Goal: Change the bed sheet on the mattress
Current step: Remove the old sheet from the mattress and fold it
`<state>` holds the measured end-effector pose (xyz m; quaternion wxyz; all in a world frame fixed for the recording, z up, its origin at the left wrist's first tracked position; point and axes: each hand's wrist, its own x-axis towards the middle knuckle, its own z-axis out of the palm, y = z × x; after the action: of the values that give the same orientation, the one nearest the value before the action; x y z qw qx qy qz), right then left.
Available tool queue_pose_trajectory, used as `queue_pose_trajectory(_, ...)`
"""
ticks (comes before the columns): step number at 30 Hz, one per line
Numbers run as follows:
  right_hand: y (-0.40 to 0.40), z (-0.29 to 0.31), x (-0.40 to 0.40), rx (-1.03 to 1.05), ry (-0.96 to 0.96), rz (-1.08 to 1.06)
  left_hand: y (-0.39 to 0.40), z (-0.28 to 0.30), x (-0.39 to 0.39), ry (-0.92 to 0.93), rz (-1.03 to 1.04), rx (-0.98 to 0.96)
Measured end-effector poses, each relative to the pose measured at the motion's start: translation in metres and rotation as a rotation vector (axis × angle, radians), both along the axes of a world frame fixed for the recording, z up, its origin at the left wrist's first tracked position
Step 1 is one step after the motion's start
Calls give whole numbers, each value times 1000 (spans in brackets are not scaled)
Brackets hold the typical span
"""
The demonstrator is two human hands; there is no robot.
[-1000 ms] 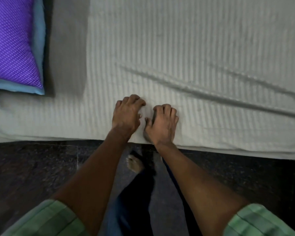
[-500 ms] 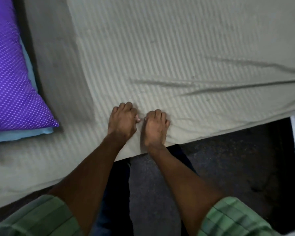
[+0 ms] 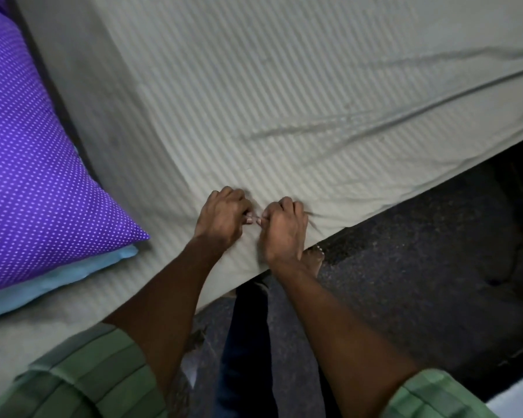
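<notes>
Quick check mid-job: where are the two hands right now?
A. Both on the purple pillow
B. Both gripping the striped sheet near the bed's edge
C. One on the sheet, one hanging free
B: the left hand and right hand sit side by side, fingers curled into the striped sheet near the edge; the purple pillow lies untouched.

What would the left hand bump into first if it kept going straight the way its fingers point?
Probably just more striped bed sheet. The left hand points up across it, and the purple pillow lies off to the side.
</notes>
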<state>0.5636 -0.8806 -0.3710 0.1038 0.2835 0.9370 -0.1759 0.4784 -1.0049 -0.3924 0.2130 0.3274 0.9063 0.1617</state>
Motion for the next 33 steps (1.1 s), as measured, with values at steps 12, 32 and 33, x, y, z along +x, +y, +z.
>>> queue_pose_trajectory(12, -6, 41, -26, -374, 266, -301, -33, 39, 10, -66, -32, 211)
queue_pose_trajectory(32, 142, 1, 45, 115, 12, 211, 93, 30, 86, 9, 107, 93)
queue_pose_trajectory(33, 143, -1, 40, 114, -23, 260, 102, 26, 89, 16, 135, 53)
